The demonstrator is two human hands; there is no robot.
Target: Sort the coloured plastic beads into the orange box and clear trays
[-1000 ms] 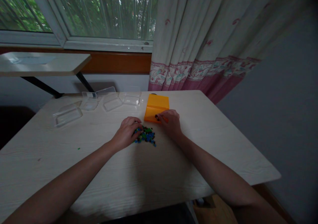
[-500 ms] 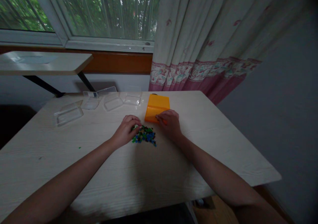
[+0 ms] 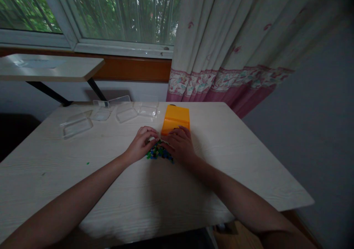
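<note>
A small heap of tiny blue, green and dark plastic pieces lies on the pale table. At its left edge rests my left hand, fingers curved and thumb apart from them, with pieces showing in the gap. Over the heap's right side reaches my right hand, its fingers stretched toward the left hand and hiding some pieces. Just behind is an orange-yellow plastic case, its near part partly covered by my right fingers. I see nothing held in either hand, though the fingertips are small and dim.
Several clear plastic boxes, one an open box, stand along the back left of the table. One stray green piece lies at the left. A raised shelf is behind, with a curtain at the back right.
My right hand has moved left and slightly nearer, from a pinch over the orange case to the heap, its fingers now spread. My left hand stays almost in place.
</note>
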